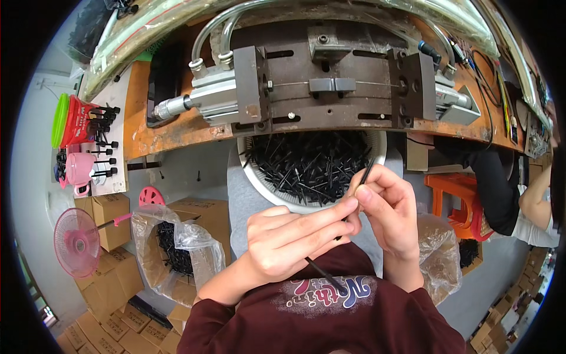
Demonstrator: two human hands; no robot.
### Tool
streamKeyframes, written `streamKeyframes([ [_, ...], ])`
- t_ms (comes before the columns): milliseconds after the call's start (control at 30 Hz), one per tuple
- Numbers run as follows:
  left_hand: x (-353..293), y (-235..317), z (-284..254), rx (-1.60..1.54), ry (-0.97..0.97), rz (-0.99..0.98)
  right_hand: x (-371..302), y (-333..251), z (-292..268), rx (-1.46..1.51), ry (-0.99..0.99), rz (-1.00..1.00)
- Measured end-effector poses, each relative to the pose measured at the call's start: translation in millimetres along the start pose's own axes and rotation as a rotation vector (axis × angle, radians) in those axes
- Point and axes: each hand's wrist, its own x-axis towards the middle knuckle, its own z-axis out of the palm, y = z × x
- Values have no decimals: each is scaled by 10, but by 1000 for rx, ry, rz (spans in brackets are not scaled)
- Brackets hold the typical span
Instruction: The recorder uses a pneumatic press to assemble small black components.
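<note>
A person's two bare hands meet in front of a maroon shirt (253, 321), above the lap. The right hand (394, 212) pinches a thin black rod (366, 173) between thumb and fingers. Its long axis slants: the bared end points up and to the right, away from the body, toward a white basket (298, 207) heaped with similar black pieces (306, 165); the rest runs down and left behind the fingers. The left hand (280, 242) is narrow, its fingertips touching the right hand's. Beneath it a second black rod (324, 273) sticks out, its thicker end pointing down and right toward the shirt; how the fingers grip it is hidden. Beyond the basket stands a metal fixture (330, 109).
</note>
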Motion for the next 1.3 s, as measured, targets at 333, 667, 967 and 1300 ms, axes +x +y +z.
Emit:
streamKeyframes([
  [333,552,-330,198,504,161,-45,-45,-45,-10,-291,264,-145],
  [667,729,-314,232,629,80,-58,-77,-7,-84,-295,273,-161],
  [967,718,-262,211,645,58,-92,84,-120,110,-92,160,-235],
  [1300,381,73,-104,-213,-39,-118,208,-342,34,23,198,-133],
])
